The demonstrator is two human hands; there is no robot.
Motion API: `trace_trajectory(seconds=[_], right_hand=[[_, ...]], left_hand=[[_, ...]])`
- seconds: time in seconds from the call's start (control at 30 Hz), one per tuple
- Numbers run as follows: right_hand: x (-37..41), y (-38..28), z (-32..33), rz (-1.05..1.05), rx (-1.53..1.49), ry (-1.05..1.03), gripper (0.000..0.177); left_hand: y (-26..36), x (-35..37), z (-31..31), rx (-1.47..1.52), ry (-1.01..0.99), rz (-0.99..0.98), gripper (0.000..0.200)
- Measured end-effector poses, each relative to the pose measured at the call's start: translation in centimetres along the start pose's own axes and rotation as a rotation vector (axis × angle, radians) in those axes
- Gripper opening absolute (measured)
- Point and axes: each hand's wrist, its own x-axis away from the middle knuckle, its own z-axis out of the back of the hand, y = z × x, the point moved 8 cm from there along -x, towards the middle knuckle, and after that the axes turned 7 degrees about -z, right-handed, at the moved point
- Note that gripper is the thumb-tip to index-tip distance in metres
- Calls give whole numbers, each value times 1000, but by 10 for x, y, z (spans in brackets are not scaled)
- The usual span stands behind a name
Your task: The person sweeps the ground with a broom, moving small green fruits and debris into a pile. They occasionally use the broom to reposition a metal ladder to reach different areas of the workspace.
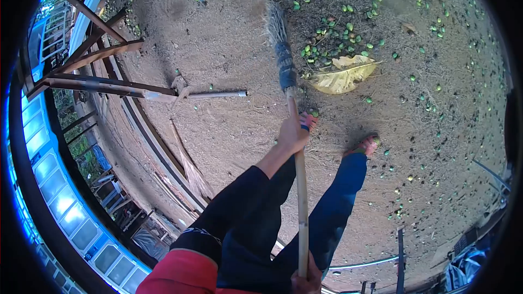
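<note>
A long-handled broom (303, 201) runs upright through the middle of the view. Dark binding wraps its head, and its pale bristles (276, 24) touch the sandy ground. My left hand (294, 135), at the end of a black sleeve, is closed around the handle just below the binding. Near the bottom edge, close to my body, my right hand (308, 279) grips the handle's lower part in view. To the right of the broom head lie a large yellowish dry leaf (344, 75) and a scatter of small green fruits or leaves (340, 35).
My feet (370, 144) stand on the sand just below the broom head. Metal bars and a pipe (218, 95) jut in from the left. A bundle of thin sticks (190, 171) lies lower left. A blue-framed structure (65, 201) lines the left side; more green bits cover the right.
</note>
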Motion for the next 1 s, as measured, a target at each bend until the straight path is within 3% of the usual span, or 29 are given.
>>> trace_trajectory(seconds=[0.07, 0.17, 0.3, 0.4, 0.47, 0.5, 0.53, 0.57, 0.7, 0.8, 0.83, 0.87, 1.0], right_hand=[[42, 41, 55, 2, 81, 118, 78], [99, 87, 99, -19, 146, 266, 83], [120, 92, 111, -1, 170, 259, 90], [86, 39, 92, 7, 75, 96, 95], [38, -36, 45, -89, -139, -152, 99], [6, -72, 13, -157, -248, -443, 99], [-24, -88, -2, -145, -194, -444, 96], [-52, -87, -13, -136, -321, -504, 93], [-42, -80, 7, -22, -542, -539, 95], [23, -14, 60, -26, -565, -457, 99], [48, 19, 82, 31, -496, -287, 87], [69, 71, 117, 68, -121, -3, 77], [134, 116, 150, 54, 74, 191, 78]], left_hand=[[1, 36, -60, -69, -23, -59, 102], [57, 118, -116, 201, -160, 17, 105], [82, 162, -94, 352, -72, 147, 105], [35, 120, -31, 207, 176, 111, 104], [21, 58, 25, -127, 219, 119, 103], [4, 19, 45, -271, 260, 51, 103], [-4, -16, 60, -349, 235, -8, 101], [-20, -53, 64, -462, 207, -16, 98], [3, -54, 2, -508, 30, 44, 99], [7, 29, -73, -312, -98, 42, 106], [5, 57, -103, -267, -159, 60, 109], [15, 83, -129, -195, -186, 35, 110], [67, 153, -162, 236, -132, 3, 108]])
